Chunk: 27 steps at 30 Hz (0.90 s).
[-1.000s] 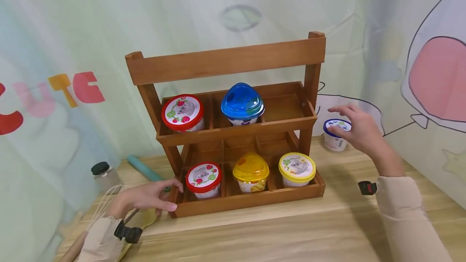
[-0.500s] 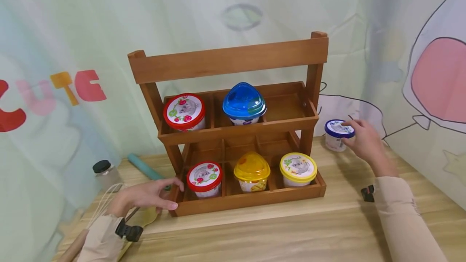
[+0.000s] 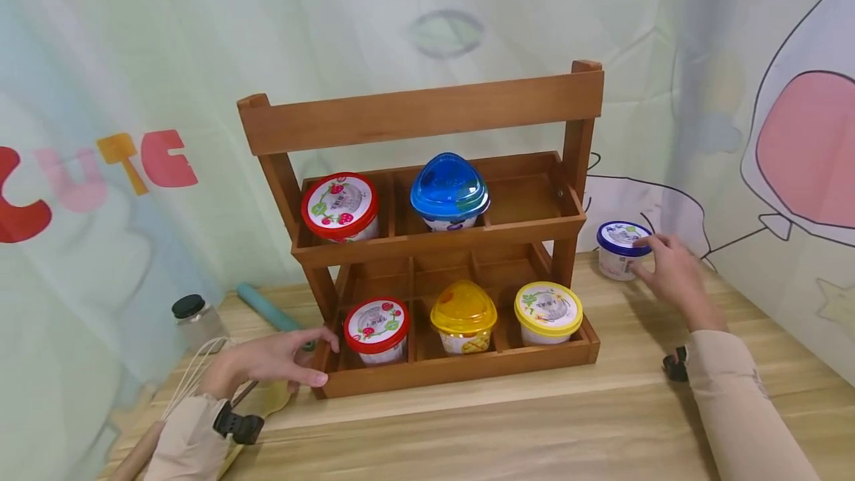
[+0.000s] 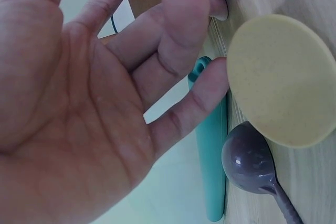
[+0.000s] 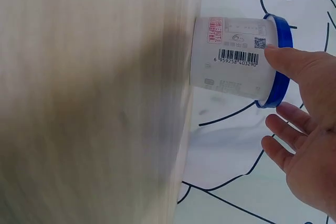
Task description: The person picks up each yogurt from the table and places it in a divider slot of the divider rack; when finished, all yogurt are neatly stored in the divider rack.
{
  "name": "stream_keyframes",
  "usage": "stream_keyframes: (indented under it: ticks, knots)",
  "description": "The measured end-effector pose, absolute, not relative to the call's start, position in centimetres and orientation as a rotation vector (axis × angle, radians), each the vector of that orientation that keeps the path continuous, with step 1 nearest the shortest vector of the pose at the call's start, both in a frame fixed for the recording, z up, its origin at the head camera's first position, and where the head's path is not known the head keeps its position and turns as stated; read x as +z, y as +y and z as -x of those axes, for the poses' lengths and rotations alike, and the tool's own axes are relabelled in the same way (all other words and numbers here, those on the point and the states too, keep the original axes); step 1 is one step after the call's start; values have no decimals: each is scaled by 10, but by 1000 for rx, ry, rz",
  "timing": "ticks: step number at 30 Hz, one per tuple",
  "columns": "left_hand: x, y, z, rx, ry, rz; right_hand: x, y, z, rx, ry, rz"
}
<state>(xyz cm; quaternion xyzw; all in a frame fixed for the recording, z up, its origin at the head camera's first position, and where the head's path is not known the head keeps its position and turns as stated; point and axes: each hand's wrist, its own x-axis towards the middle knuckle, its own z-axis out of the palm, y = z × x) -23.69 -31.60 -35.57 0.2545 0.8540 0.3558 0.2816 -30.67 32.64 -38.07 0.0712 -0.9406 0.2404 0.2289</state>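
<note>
In the head view, my right hand [image 3: 677, 277] is at a white tub with a blue lid [image 3: 616, 262], upright on the table right of the rack. Its thumb and index finger pinch the rim; in the right wrist view the other fingers stay off the tub. My left hand [image 3: 267, 358] holds the lower left corner of a two-tier wooden rack [image 3: 421, 113], thumb on the front edge. The upper tier bears a red-lidded tub [image 3: 341, 206] and a blue domed tub [image 3: 449, 188]. Below stand a red-lidded tub [image 3: 375, 325], a yellow domed tub [image 3: 464, 314] and a yellow-lidded tub [image 3: 548, 310].
Left of the rack lie a teal rod-shaped tool [image 3: 267, 308], a clear jar with a black lid [image 3: 195, 321] and a whisk [image 3: 194, 370]. A dark spoon-like scoop [image 4: 249, 158] and a pale yellow round piece [image 4: 281, 80] show in the left wrist view. Printed curtains stand behind.
My right hand has come down from above the blue-lidded tub to its right side and now touches its rim. The left hand stays at the rack's corner.
</note>
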Motion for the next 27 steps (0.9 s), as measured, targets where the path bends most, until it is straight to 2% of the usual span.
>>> stream_keyframes:
  ticks: [27]
  knots:
    - [-357, -317, 237, 955, 2296, -640, -373, 328, 303, 668, -2575, -187]
